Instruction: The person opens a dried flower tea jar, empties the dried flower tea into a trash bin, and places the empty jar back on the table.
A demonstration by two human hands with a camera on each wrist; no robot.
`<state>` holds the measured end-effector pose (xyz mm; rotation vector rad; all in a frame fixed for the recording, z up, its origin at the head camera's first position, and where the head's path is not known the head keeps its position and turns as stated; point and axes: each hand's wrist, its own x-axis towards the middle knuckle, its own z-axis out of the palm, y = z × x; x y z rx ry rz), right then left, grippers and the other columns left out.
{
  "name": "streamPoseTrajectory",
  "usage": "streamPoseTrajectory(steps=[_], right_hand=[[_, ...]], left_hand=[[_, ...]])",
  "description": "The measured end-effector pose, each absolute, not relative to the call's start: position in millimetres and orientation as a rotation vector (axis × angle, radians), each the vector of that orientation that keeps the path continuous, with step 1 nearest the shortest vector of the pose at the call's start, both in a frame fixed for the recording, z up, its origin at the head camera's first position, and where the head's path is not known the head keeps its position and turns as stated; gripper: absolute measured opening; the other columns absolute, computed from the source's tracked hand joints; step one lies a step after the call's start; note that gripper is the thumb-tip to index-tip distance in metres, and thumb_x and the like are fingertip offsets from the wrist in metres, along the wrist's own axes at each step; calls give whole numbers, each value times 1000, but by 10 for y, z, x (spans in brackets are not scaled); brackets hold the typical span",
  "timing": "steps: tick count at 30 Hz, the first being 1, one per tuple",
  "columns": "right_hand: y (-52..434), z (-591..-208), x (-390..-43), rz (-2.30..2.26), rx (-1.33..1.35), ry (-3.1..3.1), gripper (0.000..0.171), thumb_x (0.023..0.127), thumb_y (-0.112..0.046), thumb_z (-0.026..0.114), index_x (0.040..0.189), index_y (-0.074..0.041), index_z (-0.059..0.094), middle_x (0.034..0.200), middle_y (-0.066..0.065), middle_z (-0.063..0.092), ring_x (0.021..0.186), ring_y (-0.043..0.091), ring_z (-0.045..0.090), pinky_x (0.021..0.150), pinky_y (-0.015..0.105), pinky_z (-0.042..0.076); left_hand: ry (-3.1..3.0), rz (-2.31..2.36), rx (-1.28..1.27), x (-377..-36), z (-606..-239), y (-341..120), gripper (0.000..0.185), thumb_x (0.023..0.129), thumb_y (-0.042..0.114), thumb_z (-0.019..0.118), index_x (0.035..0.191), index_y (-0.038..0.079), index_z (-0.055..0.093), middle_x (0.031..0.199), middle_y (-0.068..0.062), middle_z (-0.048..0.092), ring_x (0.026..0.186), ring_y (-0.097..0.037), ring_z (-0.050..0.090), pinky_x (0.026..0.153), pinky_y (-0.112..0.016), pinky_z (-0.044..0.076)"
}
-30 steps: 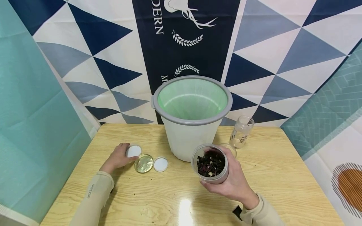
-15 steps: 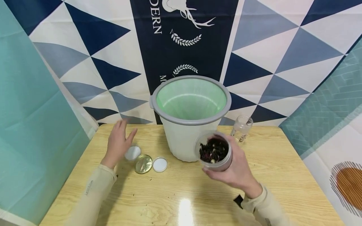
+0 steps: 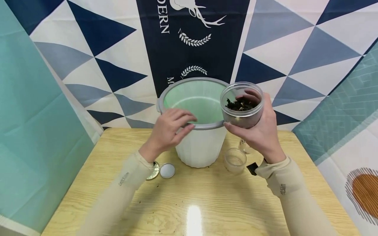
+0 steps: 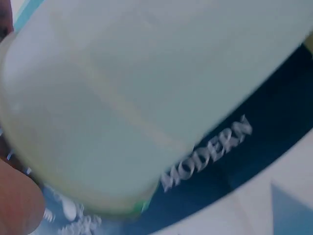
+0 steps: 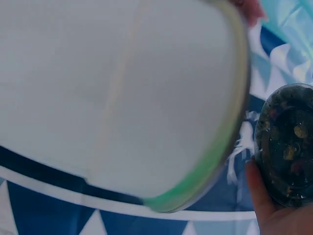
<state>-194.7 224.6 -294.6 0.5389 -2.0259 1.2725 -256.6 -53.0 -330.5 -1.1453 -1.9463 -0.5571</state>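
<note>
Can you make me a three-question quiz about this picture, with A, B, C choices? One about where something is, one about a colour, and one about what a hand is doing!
1. Where is the jar of dried petals?
A. On the table
B. Held up beside the bin's rim
C. Inside the bin

2. What colour is the bin's liner?
A. Green
B. Red
C. Black

3. What is the left hand doing?
A. Holding a lid
B. Lying flat on the table
C. Touching the bin's rim

Answers:
1 B, the right hand holds the jar of dried petals up by the bin.
2 A, the liner looks pale green.
3 C, the left hand has its fingers on the grey rim.
</note>
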Motion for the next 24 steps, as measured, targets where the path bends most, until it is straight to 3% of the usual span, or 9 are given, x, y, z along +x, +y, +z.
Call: streamPoseTrajectory(steps=[3,5,9,16,20,24], right_hand=[[2281,-2995,-2021,1268,520,-2055,98,61,1,92,147,-12,48,139,2,58,127,6,55,108,23,42],[2310,-3013,-2054,1265,512,-2053,97,61,1,92,147,-13,48,138,1,59,128,7,55,108,23,41],[2366,-2968,-2111,1253,502,-2038,96,61,2,92,146,-13,49,137,0,58,127,7,55,108,23,41],[2407,-2663,-2304,1113,477,-2090,94,62,-9,96,144,-16,50,131,3,63,119,5,58,101,20,43],[2388,-2360,-2460,1018,491,-2136,92,63,-18,97,142,-18,51,131,5,64,116,12,60,97,20,46],[2363,-2106,-2594,946,505,-2170,92,65,-23,96,144,-17,48,137,5,61,122,18,61,101,22,47]], left_hand=[[-1883,-473,-1082,-2588,-3408,-427,62,111,54,32,82,13,69,76,2,67,72,-18,62,69,-32,48],[-1866,-451,-1037,-2595,-3449,-400,61,109,56,33,75,14,61,67,4,59,64,-17,55,62,-32,42],[-1884,-447,-1027,-2600,-3452,-389,61,109,58,33,73,14,54,64,4,51,62,-17,51,61,-32,39],[-1905,-437,-1039,-2615,-3431,-386,61,109,58,33,73,14,53,64,4,51,62,-17,50,61,-33,39],[-1912,-440,-1039,-2611,-3430,-391,61,109,59,32,72,14,52,64,4,50,62,-17,50,62,-33,39],[-1913,-450,-1048,-2606,-3422,-388,62,109,60,32,72,14,51,64,4,50,62,-16,49,61,-32,37]])
